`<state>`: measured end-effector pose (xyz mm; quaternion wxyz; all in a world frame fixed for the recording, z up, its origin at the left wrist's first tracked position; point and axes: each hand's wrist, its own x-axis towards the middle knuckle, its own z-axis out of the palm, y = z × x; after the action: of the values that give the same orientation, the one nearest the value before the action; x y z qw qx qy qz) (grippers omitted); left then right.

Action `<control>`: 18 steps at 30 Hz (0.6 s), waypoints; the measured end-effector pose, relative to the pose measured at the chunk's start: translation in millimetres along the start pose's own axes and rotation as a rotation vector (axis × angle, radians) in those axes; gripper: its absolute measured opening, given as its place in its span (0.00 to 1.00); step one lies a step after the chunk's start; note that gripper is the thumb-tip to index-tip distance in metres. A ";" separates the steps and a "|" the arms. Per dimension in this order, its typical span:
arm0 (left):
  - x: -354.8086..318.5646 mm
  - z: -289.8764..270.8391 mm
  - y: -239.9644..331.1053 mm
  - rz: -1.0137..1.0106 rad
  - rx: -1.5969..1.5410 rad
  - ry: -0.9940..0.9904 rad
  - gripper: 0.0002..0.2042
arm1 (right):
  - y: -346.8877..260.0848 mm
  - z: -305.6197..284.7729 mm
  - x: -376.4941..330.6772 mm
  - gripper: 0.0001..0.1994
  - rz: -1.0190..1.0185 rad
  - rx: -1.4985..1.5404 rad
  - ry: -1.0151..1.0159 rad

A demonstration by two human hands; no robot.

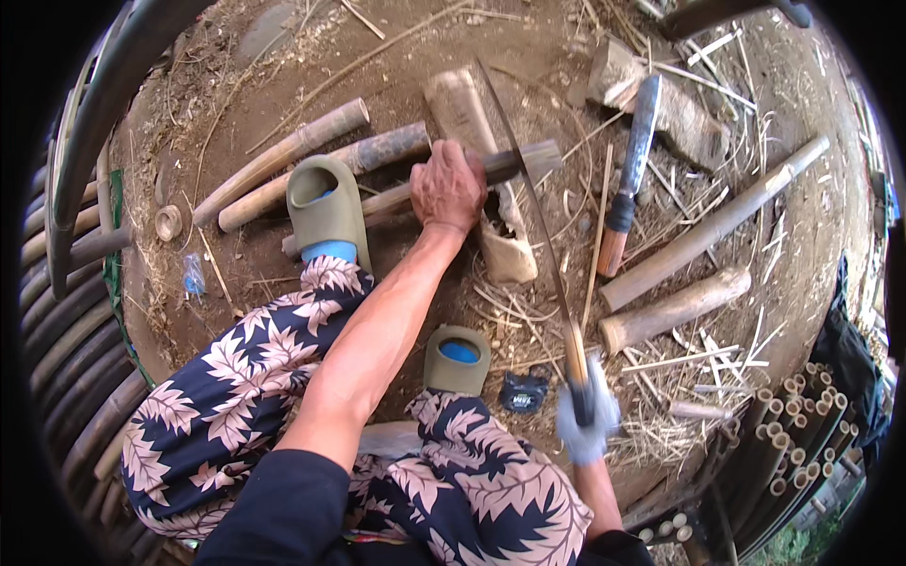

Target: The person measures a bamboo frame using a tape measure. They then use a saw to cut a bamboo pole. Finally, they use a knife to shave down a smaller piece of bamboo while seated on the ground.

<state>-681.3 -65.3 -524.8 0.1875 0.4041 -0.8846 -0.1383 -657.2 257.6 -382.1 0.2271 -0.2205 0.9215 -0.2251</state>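
My bare left hand (448,189) is wrapped round a bamboo pole (538,160), which lies across a worn wooden block (505,257). My right hand (585,415), in a pale glove, grips the handle of a handsaw (543,217). The saw's long thin blade crosses the pole near its right end, to the right of my left hand. I cannot tell whether the teeth have cut into the bamboo. One foot in an olive clog (326,203) stands over the pole to the left of my hand. The other olive clog (458,354) is nearer me.
Two bamboo lengths (283,160) lie at left. At right are a large knife (637,151) with a wrapped handle, a rough log (694,123) and two more bamboo pieces (717,226). A small dark pouch (525,389) sits between my feet and the saw. Cut bamboo poles (793,443) are stacked lower right.
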 end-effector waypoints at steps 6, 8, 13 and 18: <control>-4.1 3.6 -5.1 0.015 -0.006 -0.052 0.11 | -38.2 27.3 78.4 0.25 -0.230 0.328 0.172; 5.3 3.3 0.0 0.027 -0.040 -0.023 0.11 | -1.0 0.1 15.6 0.26 -0.127 0.100 0.077; 3.3 0.8 -1.9 0.005 0.032 0.044 0.10 | 23.3 -8.7 -34.9 0.24 -0.074 -0.134 0.046; 6.0 7.1 3.8 0.030 -0.010 -0.021 0.11 | -40.4 23.9 95.7 0.26 -0.245 0.349 0.178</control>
<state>-690.6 -66.8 -528.4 0.1823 0.3883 -0.8918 -0.1442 -709.0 168.9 -410.8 0.1506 -0.2672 0.8514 -0.4255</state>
